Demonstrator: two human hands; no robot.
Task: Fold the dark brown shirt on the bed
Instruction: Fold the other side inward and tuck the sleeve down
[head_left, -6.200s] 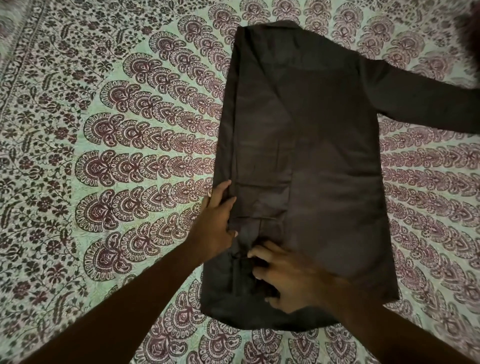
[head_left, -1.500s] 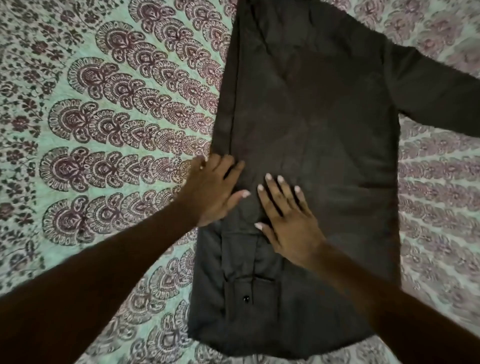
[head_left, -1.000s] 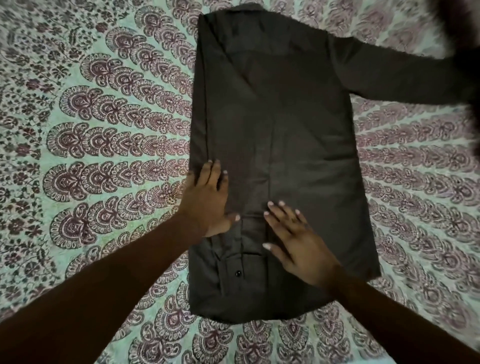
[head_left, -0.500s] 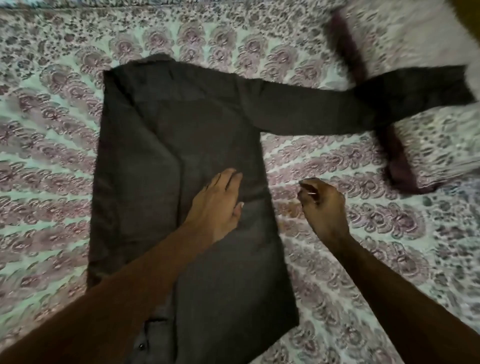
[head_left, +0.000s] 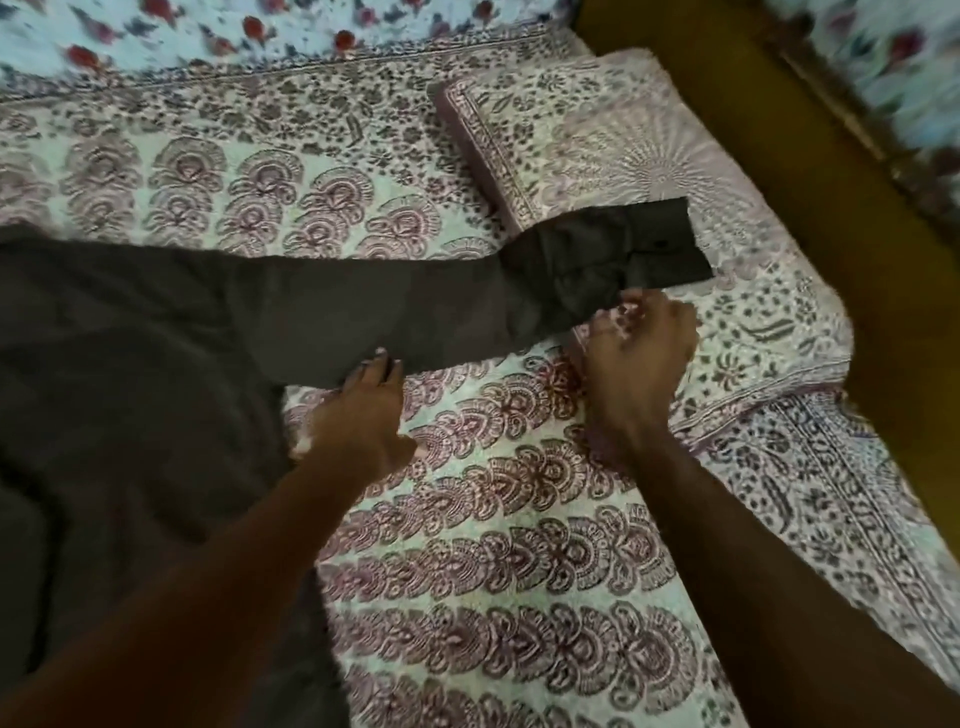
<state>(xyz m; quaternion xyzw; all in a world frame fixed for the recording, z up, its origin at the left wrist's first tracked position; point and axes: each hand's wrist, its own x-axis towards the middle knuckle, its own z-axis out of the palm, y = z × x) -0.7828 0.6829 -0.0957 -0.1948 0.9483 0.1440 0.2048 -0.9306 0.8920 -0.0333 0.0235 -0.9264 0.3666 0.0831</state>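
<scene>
I have the dark brown shirt (head_left: 130, 364) lying flat on the printed bedsheet (head_left: 493, 561), its body filling the left of the view and running off the left and near edges; one long sleeve (head_left: 389, 306) stretches out to the right, across the sheet and up onto a pillow (head_left: 623, 145) covered in a matching print; the cuff (head_left: 670, 260) rests on the pillow's near part, and the cloth just left of it is bunched into folds.

I see the left hand (head_left: 363, 410) lying palm down on the sheet just beside the shirt's body, fingers straight and close together; its fingertips (head_left: 382, 361) touch the near edge of the sleeve, holding nothing.

The right hand (head_left: 641, 358) is at the pillow's near left corner, just near of the bunched part of the sleeve, with its back towards me and its fingers curled under; that patch is blurred, and I cannot tell whether the fingers have the cloth pinched or are only beside it.

Both forearms are bare and come in from the near edge; a pale floral fabric (head_left: 182, 31) runs along the far side of the bed, and an ochre-brown surface (head_left: 810, 208) lies to the right of the pillow.
</scene>
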